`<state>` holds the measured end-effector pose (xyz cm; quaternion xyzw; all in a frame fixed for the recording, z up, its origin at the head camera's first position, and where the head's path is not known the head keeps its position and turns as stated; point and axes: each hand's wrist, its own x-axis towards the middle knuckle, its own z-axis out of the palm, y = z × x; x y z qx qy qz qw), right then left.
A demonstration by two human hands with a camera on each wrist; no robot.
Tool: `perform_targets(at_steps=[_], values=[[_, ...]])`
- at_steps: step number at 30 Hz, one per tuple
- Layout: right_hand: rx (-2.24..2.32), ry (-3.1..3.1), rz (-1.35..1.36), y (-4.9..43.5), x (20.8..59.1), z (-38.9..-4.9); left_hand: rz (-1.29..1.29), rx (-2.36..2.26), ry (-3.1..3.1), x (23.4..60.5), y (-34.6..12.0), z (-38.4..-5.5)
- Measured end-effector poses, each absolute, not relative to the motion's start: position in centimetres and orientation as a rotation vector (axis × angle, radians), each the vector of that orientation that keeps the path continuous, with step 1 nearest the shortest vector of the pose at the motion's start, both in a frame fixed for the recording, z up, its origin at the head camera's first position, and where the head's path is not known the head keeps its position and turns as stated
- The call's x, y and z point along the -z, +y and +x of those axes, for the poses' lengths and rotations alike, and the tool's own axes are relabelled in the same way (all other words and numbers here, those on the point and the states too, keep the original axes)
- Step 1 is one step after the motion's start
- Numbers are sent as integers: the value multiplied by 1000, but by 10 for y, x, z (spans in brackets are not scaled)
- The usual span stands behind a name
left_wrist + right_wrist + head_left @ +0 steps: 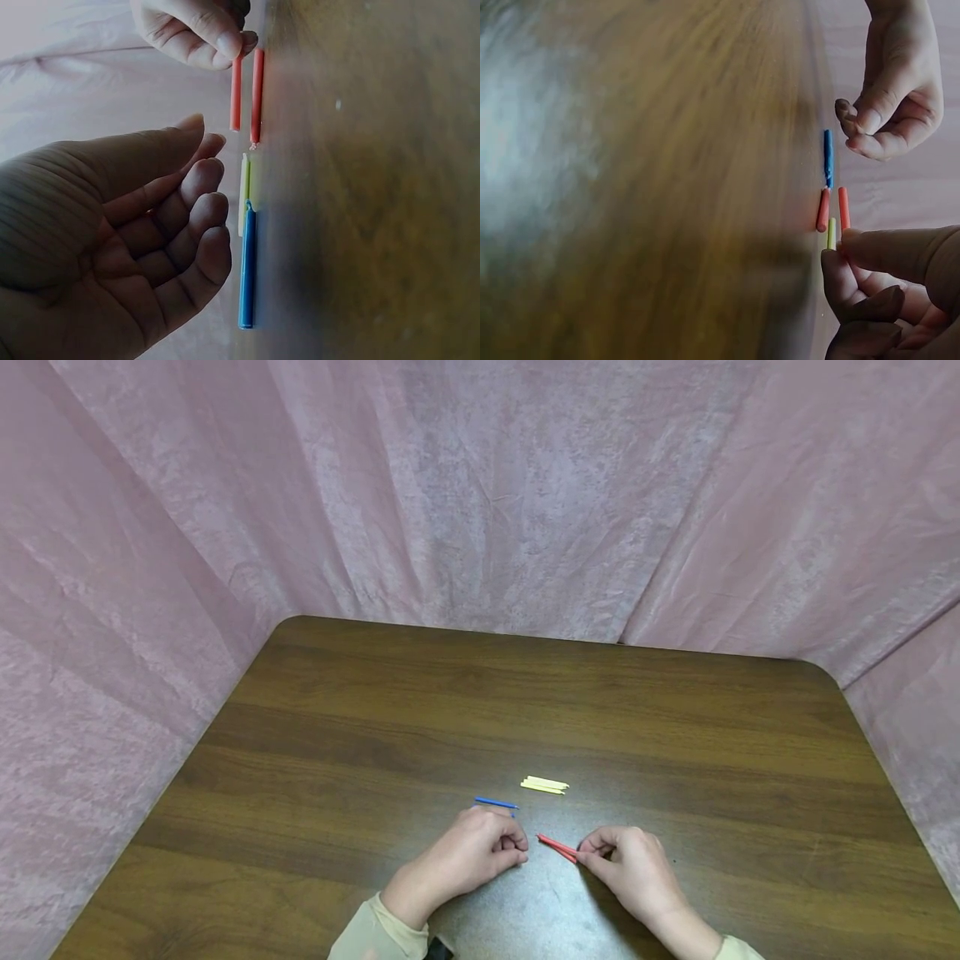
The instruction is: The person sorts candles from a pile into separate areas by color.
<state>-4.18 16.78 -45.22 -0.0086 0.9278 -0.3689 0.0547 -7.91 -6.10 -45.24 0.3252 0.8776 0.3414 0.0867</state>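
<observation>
Between thumb and fingertips my right hand (633, 872) pinches one end of a thin red candle (844, 206), held just above the table. A second red candle (823, 210) lies on the wood beneath it. My left hand (480, 852) hovers to the left with loosely bent fingers, and nothing is in its grasp in the left wrist view. Just beyond that hand lies a blue candle (497, 803); another bit of blue shows beside it, mostly hidden by the hand. Several pale yellow candles (545, 786) lie side by side farther back.
The brown wooden table (450, 693) has rounded far corners. Pink velvety curtains (510, 502) hang behind it and along both sides. A small dark object (438, 950) shows by the left sleeve at the lower edge.
</observation>
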Motion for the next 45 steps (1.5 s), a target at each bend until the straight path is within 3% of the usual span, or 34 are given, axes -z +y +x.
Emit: perform_targets(at_steps=[14, 45], values=[[1205, 2792, -20, 180, 453, -43, 1055, -978, 2661, 454, -58, -81], [1183, 2856, -7, 198, 452, -53, 981, -947, 2669, 453, -46, -84]])
